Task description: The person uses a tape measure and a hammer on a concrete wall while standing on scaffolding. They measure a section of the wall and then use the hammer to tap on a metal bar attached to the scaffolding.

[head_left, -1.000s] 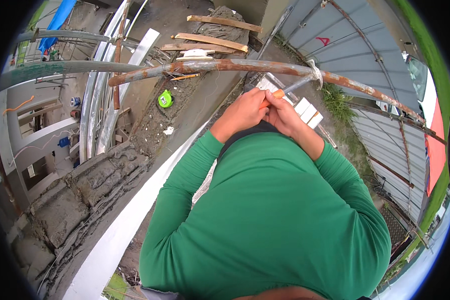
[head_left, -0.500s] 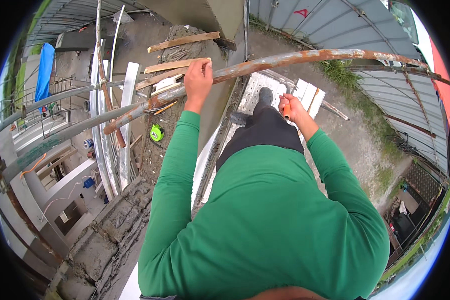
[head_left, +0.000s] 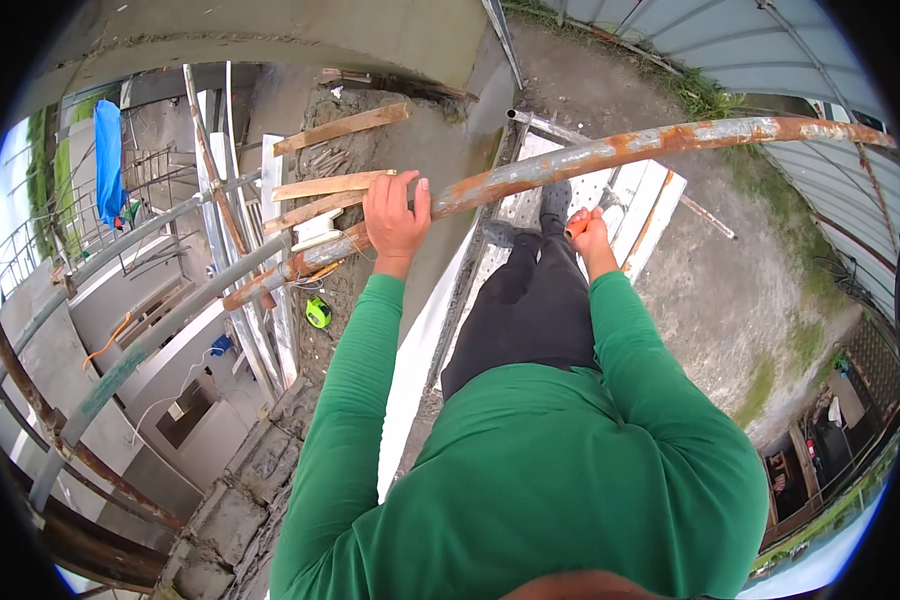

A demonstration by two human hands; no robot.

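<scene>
My left hand (head_left: 397, 222) lies over a long, rust-stained scaffold pipe (head_left: 620, 152), its fingers bent over the top and the thumb at the side. To the right and nearer my legs, my right hand (head_left: 594, 245) is closed round an orange-handled tool (head_left: 576, 229). The far end of that tool is hard to make out. Left of my left hand, several wooden strips (head_left: 332, 186) rest near the pipe. A bright green tape measure (head_left: 318, 312) lies on the rough mortar ledge below the pipe.
I stand on a pale perforated platform (head_left: 518, 208) with white boards (head_left: 642, 222) beside it. A concrete wall edge (head_left: 420, 372) runs along my left. More scaffold pipes (head_left: 185, 290) and upright metal channels (head_left: 277, 190) stand at the left; corrugated sheeting (head_left: 850, 190) rises at the right.
The view has tilted and shifted, so the wall at the top shows more. My left hand stays on the pipe; its fingers look more spread. The right hand still holds the orange-handled tool, now turned differently.
</scene>
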